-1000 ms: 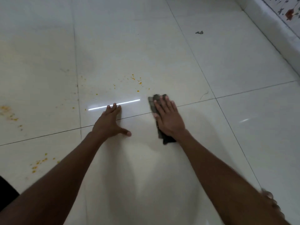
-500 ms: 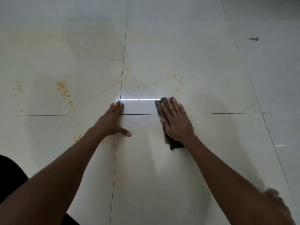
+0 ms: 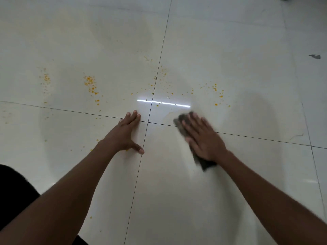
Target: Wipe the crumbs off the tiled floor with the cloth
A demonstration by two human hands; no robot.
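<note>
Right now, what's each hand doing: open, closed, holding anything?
Left hand: open, flat on the tiled floor, holding nothing.
Right hand: open, fingers straight, pressing the dark cloth onto the floor.

Ahead of the fingers (image 3: 193, 119) pressing the dark folded cloth (image 3: 184, 129), the glossy white tiled floor (image 3: 230, 50) lies flat with only scattered orange crumbs (image 3: 215, 88). The flat left hand (image 3: 124, 134) blocks the leftward sweep.

right hand (image 3: 203, 138) flat on cloth (image 3: 203, 162) | left hand (image 3: 123, 133) flat on floor (image 3: 230, 50) | crumbs (image 3: 90, 84) beyond
</note>
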